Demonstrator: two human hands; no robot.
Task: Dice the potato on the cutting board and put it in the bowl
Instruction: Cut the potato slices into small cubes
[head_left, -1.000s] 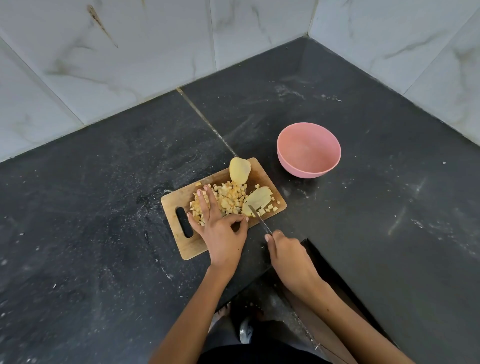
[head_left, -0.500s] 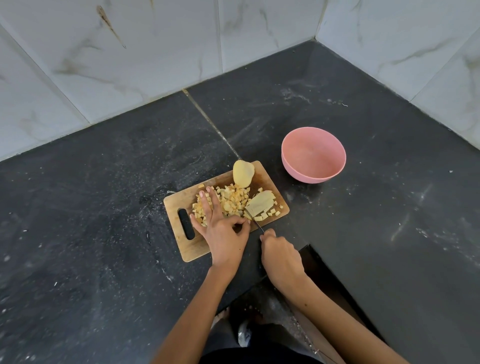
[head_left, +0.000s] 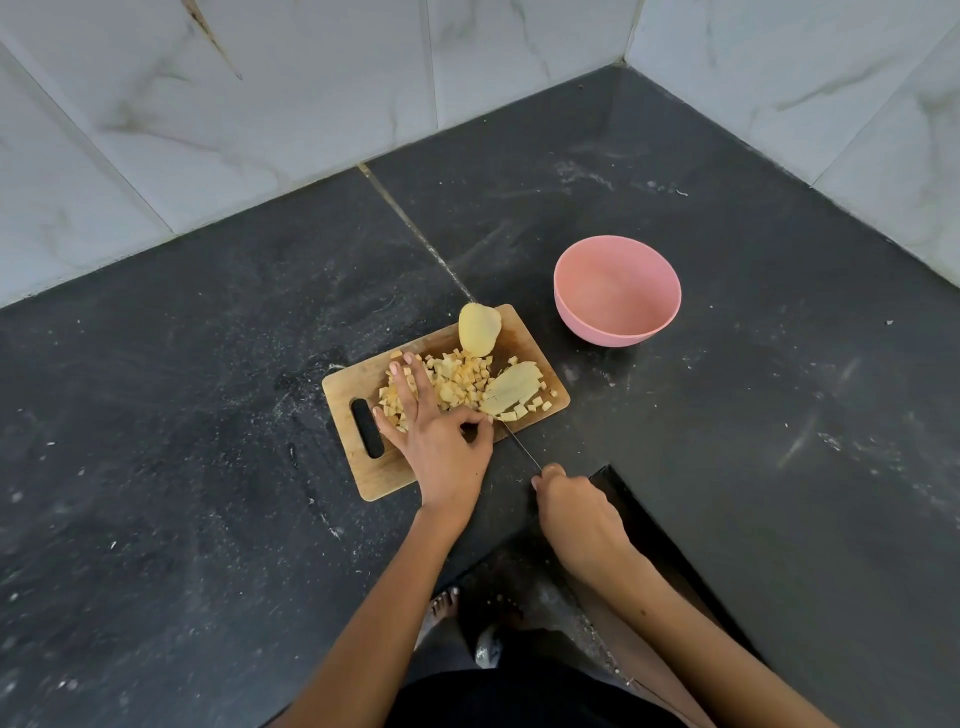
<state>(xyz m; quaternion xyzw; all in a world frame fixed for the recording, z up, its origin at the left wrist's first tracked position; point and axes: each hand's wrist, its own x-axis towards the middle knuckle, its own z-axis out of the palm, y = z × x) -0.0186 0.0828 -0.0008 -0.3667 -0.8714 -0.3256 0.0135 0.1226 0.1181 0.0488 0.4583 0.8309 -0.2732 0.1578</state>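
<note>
Potato, pale yellow and peeled, is lying in three lots on the one wooden cutting board (head_left: 363, 384): a heap of dice (head_left: 452, 382), a sliced slab (head_left: 511, 389) with its long axis running toward the one empty pink bowl (head_left: 617, 296), and an uncut half (head_left: 478, 328) at the far edge. The left hand (head_left: 434, 441) is resting on the dice, fingers straight, thumb nearly touching the slab; the right hand (head_left: 576, 514) is gripping the one thin-bladed knife (head_left: 521, 448), its tip at the slab's near end.

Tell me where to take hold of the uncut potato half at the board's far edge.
Pinch the potato half across its narrower width from above. Its domed top faces up, and the diced pile crowds its near side, so a low approach from there would scatter cubes.
</note>
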